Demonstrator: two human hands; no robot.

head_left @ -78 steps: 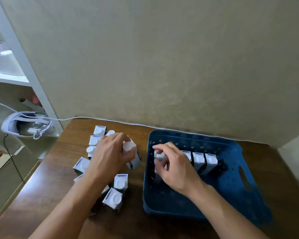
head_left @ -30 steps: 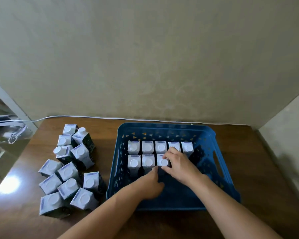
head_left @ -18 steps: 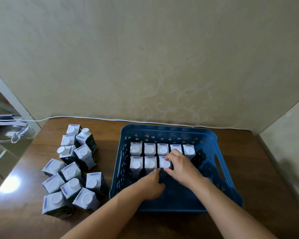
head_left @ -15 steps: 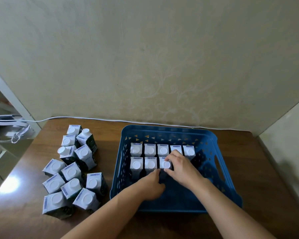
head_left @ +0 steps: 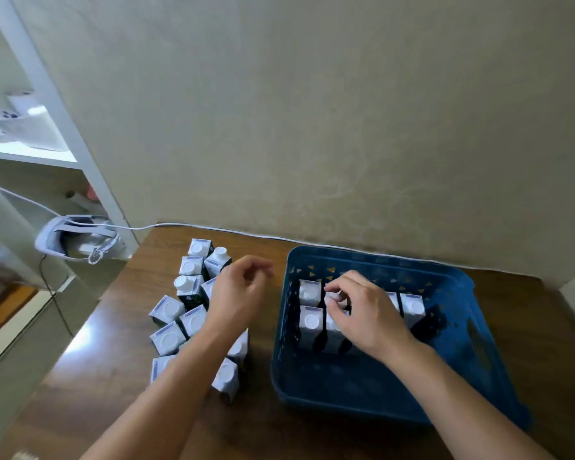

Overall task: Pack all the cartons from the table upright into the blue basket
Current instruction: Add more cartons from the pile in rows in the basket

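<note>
The blue basket sits on the right half of the brown table, with two rows of white-capped cartons standing upright at its far left. My right hand hovers over those rows with loosely curled fingers, its fingertips near a carton cap, and it hides some cartons. Several more cartons stand clustered on the table left of the basket. My left hand is above that cluster, fingers loosely curled and holding nothing; my forearm covers part of the group.
A beige wall rises just behind the table, and a white cable runs along its foot. A white headset lies off the table's far left corner beside a white shelf unit. The basket's near and right parts hold no cartons.
My left hand has left the basket and moved left over the table's cartons. My right hand has let go of the front-row carton and shifted left. The view has swung left.
</note>
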